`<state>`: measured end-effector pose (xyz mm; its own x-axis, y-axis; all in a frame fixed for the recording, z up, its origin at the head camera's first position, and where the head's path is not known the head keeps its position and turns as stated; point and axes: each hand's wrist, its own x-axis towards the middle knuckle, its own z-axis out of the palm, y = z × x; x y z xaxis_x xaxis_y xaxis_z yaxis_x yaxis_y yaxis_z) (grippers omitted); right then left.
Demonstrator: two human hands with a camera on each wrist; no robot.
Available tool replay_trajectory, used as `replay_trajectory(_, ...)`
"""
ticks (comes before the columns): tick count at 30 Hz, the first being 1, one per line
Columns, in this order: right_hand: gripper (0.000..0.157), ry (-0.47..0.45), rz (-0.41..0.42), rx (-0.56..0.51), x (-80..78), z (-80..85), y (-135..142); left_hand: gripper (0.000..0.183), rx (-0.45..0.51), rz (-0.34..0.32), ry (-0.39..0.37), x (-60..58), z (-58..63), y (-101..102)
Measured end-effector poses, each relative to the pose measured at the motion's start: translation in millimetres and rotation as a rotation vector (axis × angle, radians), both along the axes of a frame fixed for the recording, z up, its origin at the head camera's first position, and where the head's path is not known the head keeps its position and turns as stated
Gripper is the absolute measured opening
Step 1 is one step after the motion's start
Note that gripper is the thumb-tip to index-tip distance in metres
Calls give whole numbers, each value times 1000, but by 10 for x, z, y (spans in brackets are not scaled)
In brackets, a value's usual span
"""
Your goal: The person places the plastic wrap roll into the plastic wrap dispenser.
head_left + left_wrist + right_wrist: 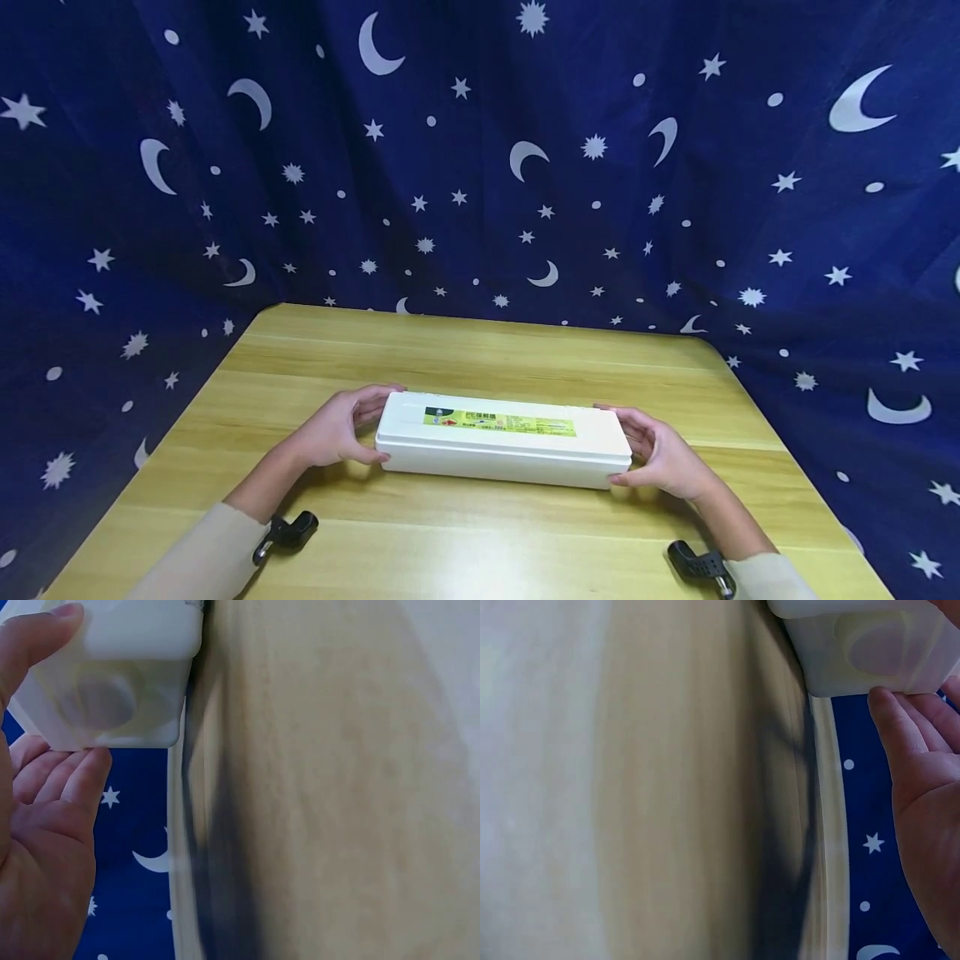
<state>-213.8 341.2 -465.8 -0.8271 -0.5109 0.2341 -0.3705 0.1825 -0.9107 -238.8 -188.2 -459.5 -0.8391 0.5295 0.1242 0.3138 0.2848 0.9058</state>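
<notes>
A long white cling film box (495,463) lies crosswise on the table, its lid closed and a yellow-green printed label (498,421) on top. My left hand (337,427) grips its left end, thumb at the near side and fingers round the far side. At the opposite end my right hand (663,454) holds it the same way. Through the translucent left end wall (161,690) in the left wrist view, the round end of a roll shows faintly. A similar round shape appears through the right end wall (825,656) in the right wrist view.
The wooden table (480,354) has rounded far corners. A dark blue curtain (480,150) with white moons and stars hangs behind it and along both sides. Black wrist devices sit at the left cuff (213,546) and the right cuff (772,577).
</notes>
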Motion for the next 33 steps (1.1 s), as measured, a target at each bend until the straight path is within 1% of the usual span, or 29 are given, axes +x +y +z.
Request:
replay_trajectory(6,90,-6,3,10,23,27,-7,93,-31,19,46,-7,-6,14)
replay_trajectory(9,90,-8,5,14,29,36,-5,93,-41,6,66,-13,-6,19)
replay_trajectory(15,93,-7,31,16,28,46,-4,94,-50,-17,64,-15,-6,6)
replay_trajectory(19,88,-27,22,21,37,65,-16,92,-30,-34,59,-5,11,-7)
replay_trajectory(24,76,-30,8,36,45,83,-32,79,-5,-34,7,13,34,-20)
replay_trajectory(28,74,-44,6,22,39,85,-26,74,-4,-30,-26,23,65,-29)
replay_trajectory(33,71,-82,20,-11,31,94,-15,73,-9,-28,-37,23,70,-35)
